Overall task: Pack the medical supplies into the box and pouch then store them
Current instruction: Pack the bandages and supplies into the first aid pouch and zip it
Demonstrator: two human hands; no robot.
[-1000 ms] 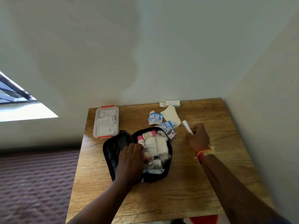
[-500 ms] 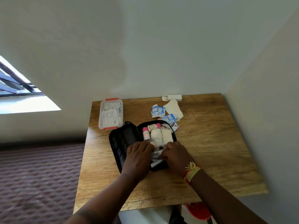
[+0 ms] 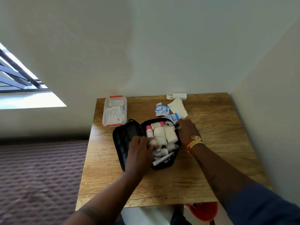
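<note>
A black pouch (image 3: 123, 140) lies open on the wooden table (image 3: 211, 143). Its right half holds pink-capped bottles (image 3: 149, 131), white gauze rolls (image 3: 169, 134) and a white tube (image 3: 162, 159). My left hand (image 3: 139, 153) lies palm down on the pouch's middle, fingers over the small bottles, holding it in place. At the pouch's far right corner, my right hand (image 3: 186, 132) curls its fingers down beside a blue-and-white packet (image 3: 174, 116); whether it grips anything is hidden. A clear plastic box (image 3: 114, 111) with orange latches stands far left, lid on, packets inside.
More blue-and-white packets (image 3: 161, 110) and a cream pad (image 3: 177, 106) lie behind the pouch. A small white item (image 3: 178, 95) sits at the table's back edge. Walls close the back and right. A quilted surface (image 3: 40, 176) lies left; an orange object (image 3: 203, 211) shows under the table's front edge.
My right hand brought the white tube from the right of the table into the pouch, then moved up to the pouch's far right corner. My left hand stayed on the pouch.
</note>
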